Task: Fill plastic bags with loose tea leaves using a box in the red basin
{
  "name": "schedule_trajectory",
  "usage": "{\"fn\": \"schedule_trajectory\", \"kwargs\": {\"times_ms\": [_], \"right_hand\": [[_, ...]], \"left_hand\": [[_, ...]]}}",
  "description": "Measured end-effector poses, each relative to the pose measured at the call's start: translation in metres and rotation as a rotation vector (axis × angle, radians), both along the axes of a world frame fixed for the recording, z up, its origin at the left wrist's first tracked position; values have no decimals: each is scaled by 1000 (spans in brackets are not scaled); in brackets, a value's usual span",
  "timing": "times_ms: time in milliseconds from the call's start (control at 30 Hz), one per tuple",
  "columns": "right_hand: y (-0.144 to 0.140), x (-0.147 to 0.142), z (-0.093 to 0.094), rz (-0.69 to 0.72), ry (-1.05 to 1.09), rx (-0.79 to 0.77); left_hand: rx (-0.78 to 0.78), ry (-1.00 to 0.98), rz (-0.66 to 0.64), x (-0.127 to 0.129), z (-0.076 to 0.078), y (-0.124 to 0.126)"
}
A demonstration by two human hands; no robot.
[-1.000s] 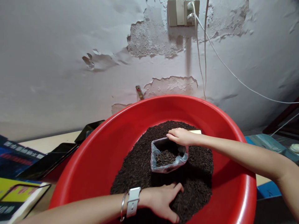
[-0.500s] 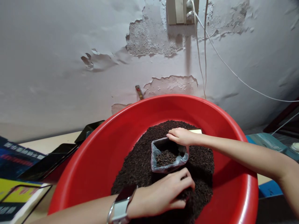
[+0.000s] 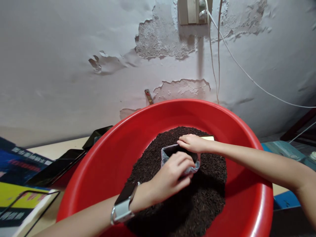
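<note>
A small box lined with clear plastic stands among dark, loose shreds that look like tea leaves, inside a big red basin. My right hand grips the box's far right rim, fingers bent over the edge. Above the box opening is my left hand, its fingers curled downward and partly hiding the opening. Whatever those fingers hold is out of sight. A watch sits on my left wrist.
A pale yellow flat-topped thing lies behind my right wrist. Black trays and printed packages are left of the basin. Behind is a peeling wall with a socket and hanging cables. A blue box is at right.
My left hand has moved up and left from the loose tea leaves to over the box opening. My right hand stays on the box rim. The view has shifted slightly.
</note>
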State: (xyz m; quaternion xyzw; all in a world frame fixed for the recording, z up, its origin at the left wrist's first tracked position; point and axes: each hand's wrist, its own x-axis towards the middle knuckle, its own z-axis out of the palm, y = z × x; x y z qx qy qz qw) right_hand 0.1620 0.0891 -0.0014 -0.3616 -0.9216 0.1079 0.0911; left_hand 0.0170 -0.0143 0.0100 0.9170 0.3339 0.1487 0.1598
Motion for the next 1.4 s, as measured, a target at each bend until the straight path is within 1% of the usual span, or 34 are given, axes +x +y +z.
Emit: {"fn": "schedule_trajectory", "kwargs": {"times_ms": [67,100,133,167,233,300,367,433,567,767,867,967,1267,1400], "right_hand": [[0,0,0,-19,0,3],[0,0,-1,-22,2,3],[0,0,-1,-22,2,1],[0,0,-1,-23,-1,-2],[0,0,-1,-26,-11,-5],[0,0,0,-24,-21,-3],[0,0,1,-16,-24,3],[0,0,1,-7,-23,7],[0,0,2,1,-19,11],[1,-1,-1,9,-11,13],[1,-1,-1,9,-6,24],[1,-1,-1,14,-3,24],[1,-1,-1,22,-2,23],[1,-1,-1,12,-12,24]], "left_hand": [[-80,154,-243,3,-6,-9],[-124,221,-338,3,-12,-12],[-170,278,-401,2,-20,-15],[-219,322,-427,0,-30,-16],[-323,403,-412,-6,-51,-16],[-427,441,-358,-11,-69,-14],[-499,441,-322,-15,-81,-11],[-533,435,-321,-16,-86,-10],[-560,417,-312,-14,-87,-11],[-639,327,-239,-10,-84,-14],[-712,281,-219,-7,-82,-16],[-773,264,-231,-5,-80,-17],[-756,477,-235,0,-73,-19],[-756,609,-203,2,-69,-22]]}}
